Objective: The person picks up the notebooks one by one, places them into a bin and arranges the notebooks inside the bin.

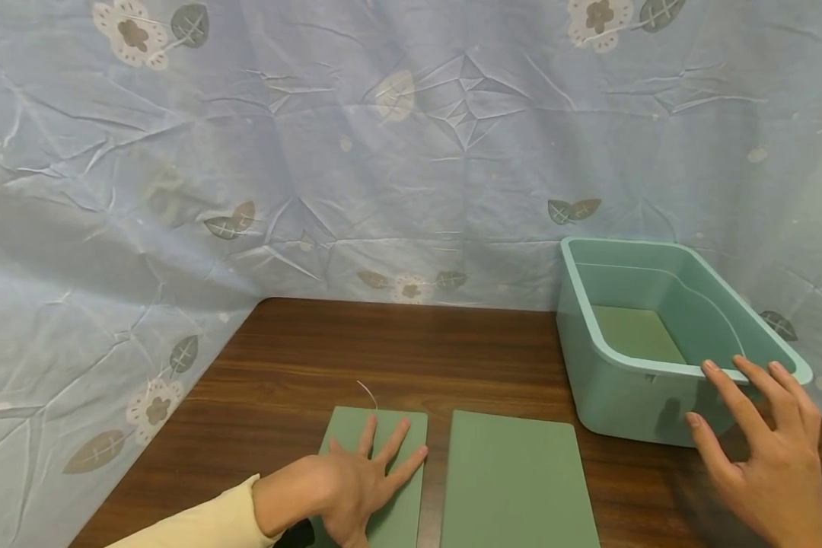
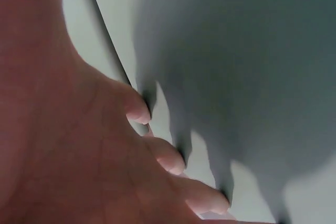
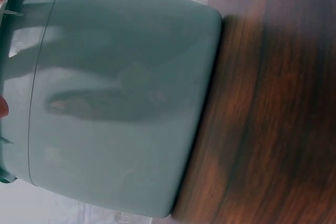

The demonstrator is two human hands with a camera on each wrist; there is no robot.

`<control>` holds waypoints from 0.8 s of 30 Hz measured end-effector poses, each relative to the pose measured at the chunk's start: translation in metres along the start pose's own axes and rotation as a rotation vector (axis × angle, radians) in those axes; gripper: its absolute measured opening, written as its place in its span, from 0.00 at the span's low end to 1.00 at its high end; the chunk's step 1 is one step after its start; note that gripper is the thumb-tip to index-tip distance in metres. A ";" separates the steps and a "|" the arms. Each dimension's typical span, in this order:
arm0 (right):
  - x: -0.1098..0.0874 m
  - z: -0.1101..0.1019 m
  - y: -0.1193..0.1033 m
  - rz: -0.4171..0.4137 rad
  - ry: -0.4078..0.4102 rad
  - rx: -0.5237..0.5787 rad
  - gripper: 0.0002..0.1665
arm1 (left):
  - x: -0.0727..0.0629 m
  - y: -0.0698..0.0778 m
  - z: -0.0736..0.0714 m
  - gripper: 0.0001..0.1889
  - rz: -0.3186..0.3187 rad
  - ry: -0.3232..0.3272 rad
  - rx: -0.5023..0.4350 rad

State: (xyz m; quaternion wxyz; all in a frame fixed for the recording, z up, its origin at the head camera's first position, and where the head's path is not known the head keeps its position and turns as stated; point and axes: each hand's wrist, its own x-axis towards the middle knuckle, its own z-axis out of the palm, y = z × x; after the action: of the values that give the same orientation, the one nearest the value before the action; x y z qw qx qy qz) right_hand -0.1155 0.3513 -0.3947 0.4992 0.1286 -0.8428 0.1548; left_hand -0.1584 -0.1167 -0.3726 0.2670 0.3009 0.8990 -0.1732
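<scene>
A green notebook (image 1: 411, 457) with a thin pale string at its top edge lies on the table, and my left hand (image 1: 356, 483) rests on it with the fingers spread. In the left wrist view, the fingertips (image 2: 210, 195) meet the pale cover (image 2: 283, 66) and cast long shadows. My right hand (image 1: 774, 449) is at the near side of a mint-green plastic bin (image 1: 630, 396), its fingers spread and slightly bent near the rim. Whether they touch the rim, I cannot tell. The right wrist view shows the bin's outer wall (image 3: 121, 150), with bits of fingers at the left edge.
A second green notebook (image 1: 514, 479) lies to the right of the first, a narrow gap apart. Inside the bin, a flat green notebook-like thing (image 1: 637, 335) lies on the bottom. A floral cloth (image 1: 411, 190) hangs behind the dark wooden table (image 1: 397, 342) and at its sides.
</scene>
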 end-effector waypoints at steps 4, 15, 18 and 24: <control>0.000 0.000 0.000 0.004 -0.001 -0.001 0.42 | 0.001 0.001 0.000 0.74 0.008 -0.006 0.025; 0.002 -0.001 0.000 -0.007 0.011 -0.006 0.42 | 0.000 -0.004 -0.007 0.73 0.124 -0.019 -0.046; 0.002 -0.001 -0.001 -0.007 0.015 -0.001 0.42 | 0.002 -0.010 -0.008 0.72 0.152 -0.007 -0.086; 0.001 0.000 -0.001 -0.017 0.018 -0.001 0.42 | 0.015 -0.028 -0.012 0.71 0.200 0.012 -0.198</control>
State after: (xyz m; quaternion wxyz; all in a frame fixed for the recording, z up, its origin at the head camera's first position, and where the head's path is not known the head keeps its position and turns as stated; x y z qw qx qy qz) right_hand -0.1156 0.3500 -0.3934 0.5080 0.1340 -0.8373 0.1514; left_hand -0.1907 -0.1251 -0.3672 0.3060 0.3622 0.8787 -0.0546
